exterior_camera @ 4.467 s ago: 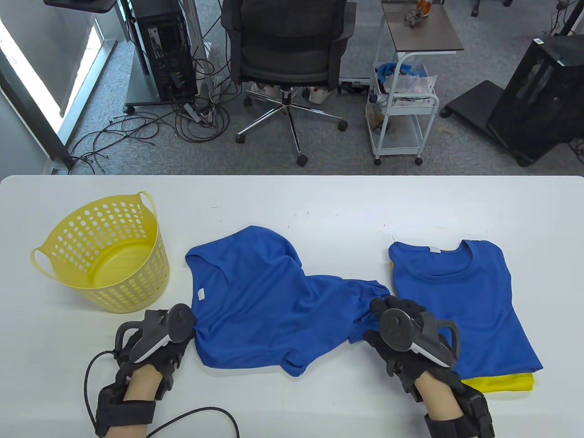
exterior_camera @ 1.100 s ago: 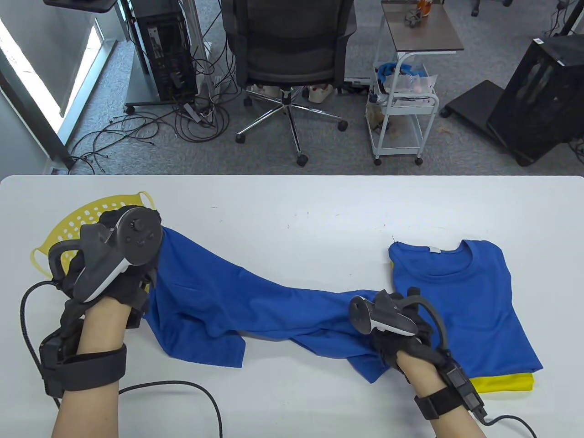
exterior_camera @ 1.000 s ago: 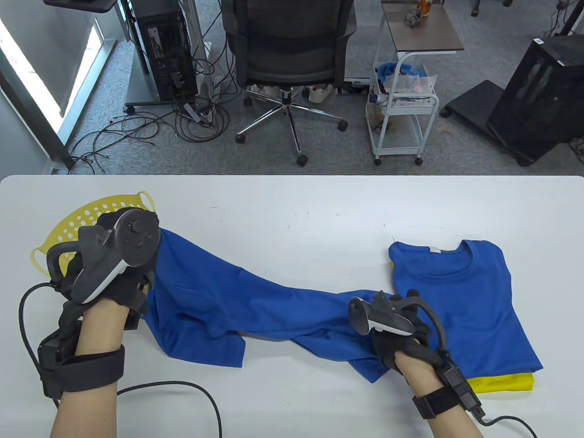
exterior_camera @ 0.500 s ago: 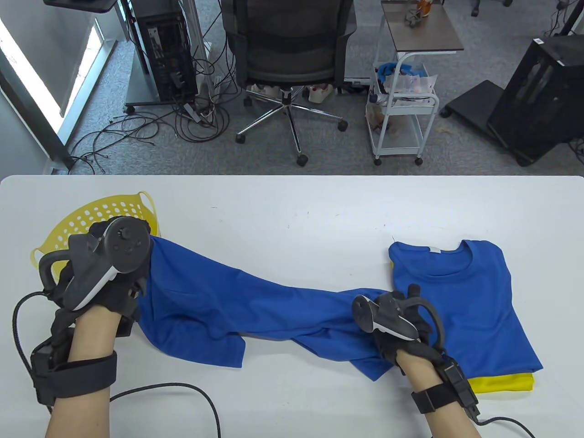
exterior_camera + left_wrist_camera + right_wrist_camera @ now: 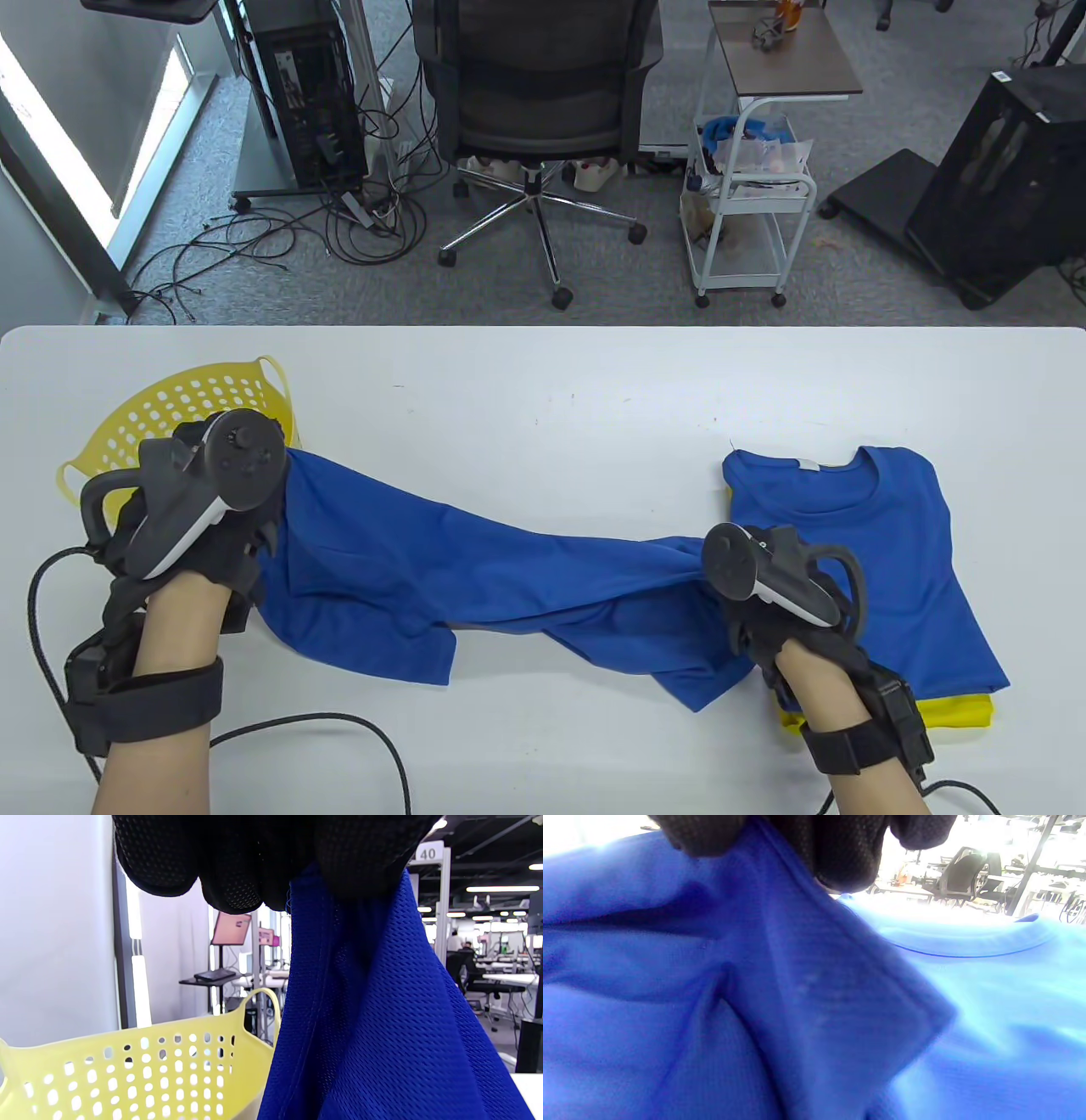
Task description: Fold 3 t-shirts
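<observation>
An unfolded blue t-shirt hangs stretched between my two hands above the table, its lower parts resting on the tabletop. My left hand grips one end beside the yellow basket, and the cloth drops from its curled fingers. My right hand grips the other end; the bunched fabric runs down from its fingers. A folded blue t-shirt lies at the right on top of a folded yellow t-shirt.
A yellow perforated basket stands at the table's left, partly behind my left hand; its rim shows close by. A black cable loops near the front edge. An office chair and a white cart stand beyond the table.
Both hands lifted the blue shirt from its flat, crumpled lie and pulled it out sideways. In the last half second my right hand shifted right, over the folded stack's edge.
</observation>
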